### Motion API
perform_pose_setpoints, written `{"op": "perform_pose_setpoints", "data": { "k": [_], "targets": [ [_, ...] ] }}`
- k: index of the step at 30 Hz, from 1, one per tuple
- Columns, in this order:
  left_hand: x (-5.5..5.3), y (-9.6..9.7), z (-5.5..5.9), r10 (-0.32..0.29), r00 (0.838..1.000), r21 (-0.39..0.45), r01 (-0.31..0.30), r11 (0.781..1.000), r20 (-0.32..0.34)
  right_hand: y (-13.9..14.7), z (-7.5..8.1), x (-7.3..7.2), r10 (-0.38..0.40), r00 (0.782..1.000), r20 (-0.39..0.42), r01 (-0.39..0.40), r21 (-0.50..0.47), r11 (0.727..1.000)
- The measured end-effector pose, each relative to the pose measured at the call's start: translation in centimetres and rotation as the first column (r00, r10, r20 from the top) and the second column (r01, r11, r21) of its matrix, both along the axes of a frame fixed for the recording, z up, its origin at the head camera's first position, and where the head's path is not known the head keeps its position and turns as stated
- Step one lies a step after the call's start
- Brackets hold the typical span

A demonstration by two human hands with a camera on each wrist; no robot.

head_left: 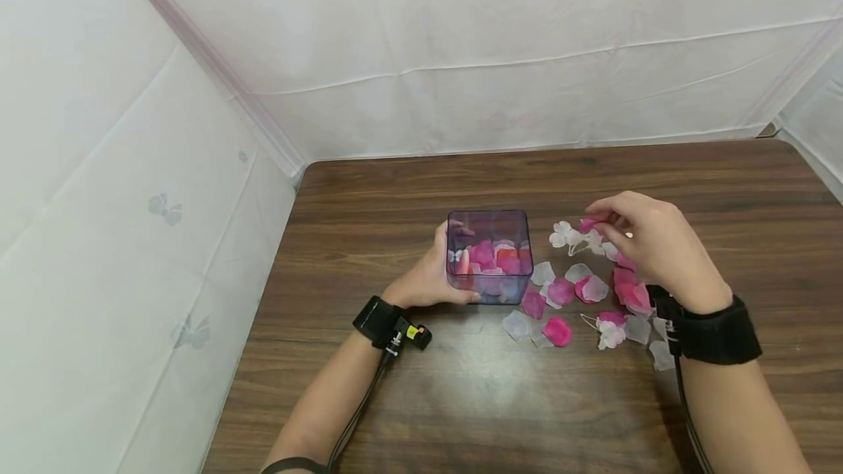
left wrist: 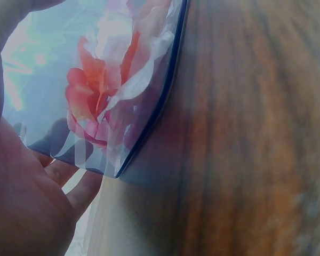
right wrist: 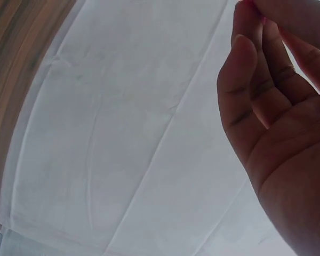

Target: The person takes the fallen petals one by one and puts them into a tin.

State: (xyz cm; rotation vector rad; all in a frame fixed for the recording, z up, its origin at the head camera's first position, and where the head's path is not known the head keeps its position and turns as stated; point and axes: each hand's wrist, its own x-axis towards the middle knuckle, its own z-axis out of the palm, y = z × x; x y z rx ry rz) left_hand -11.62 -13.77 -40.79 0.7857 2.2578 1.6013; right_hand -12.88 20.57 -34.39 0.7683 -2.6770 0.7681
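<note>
My left hand [head_left: 429,276] grips a clear purple square box [head_left: 489,290] from its left side, fingers behind and thumb along the front. Pink, white and orange-red petals [head_left: 484,254] lie inside it; the left wrist view shows some petals [left wrist: 88,101] through the clear wall. Over the loose pile at the right, my right hand [head_left: 648,236] pinches a pink petal [head_left: 588,225] between thumb and fingertips. Just below that petal are small white flowers [head_left: 564,235] on thin stems. In the right wrist view, only a speck of pink shows at the fingertips of the right hand [right wrist: 277,117].
Loose pink and white petals [head_left: 560,291] are scattered on the brown wooden table [head_left: 369,240] between the box and my right wrist. Another white flower [head_left: 611,335] with stems lies nearer me. White cloth walls [head_left: 461,108] stand behind and at both sides.
</note>
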Motion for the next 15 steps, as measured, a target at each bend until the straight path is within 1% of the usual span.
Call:
{"op": "perform_pose_setpoints", "data": {
  "k": [2,4,9,12,14,15],
  "targets": [
    [-0.02,0.02,-0.09,0.000,1.000,0.003,0.000,1.000,-0.003,-0.16,0.08,0.13,0.024,1.000,0.006,-0.024,-0.019,1.000],
    [-0.04,0.04,-0.16,-0.001,1.000,0.008,0.001,1.000,-0.005,-0.25,0.08,0.17,0.031,0.999,0.021,-0.031,-0.010,0.999],
    [-0.02,0.01,-0.30,-0.002,1.000,0.017,0.002,1.000,-0.004,-0.21,-0.18,-0.01,0.002,0.994,0.110,-0.006,0.037,0.999],
    [-0.02,0.04,-0.28,0.001,1.000,0.013,-0.001,1.000,-0.007,-0.15,-0.22,-0.03,-0.008,0.991,0.132,0.003,0.037,0.999],
    [-0.03,0.08,-0.21,0.007,1.000,0.003,-0.007,1.000,-0.018,-0.21,-0.13,0.02,-0.005,0.991,0.130,0.001,0.031,1.000],
    [-0.21,0.02,-0.65,0.013,1.000,-0.004,-0.013,1.000,-0.023,-0.26,-0.10,0.06,-0.009,0.993,0.119,0.005,0.035,0.999]
  ]
}}
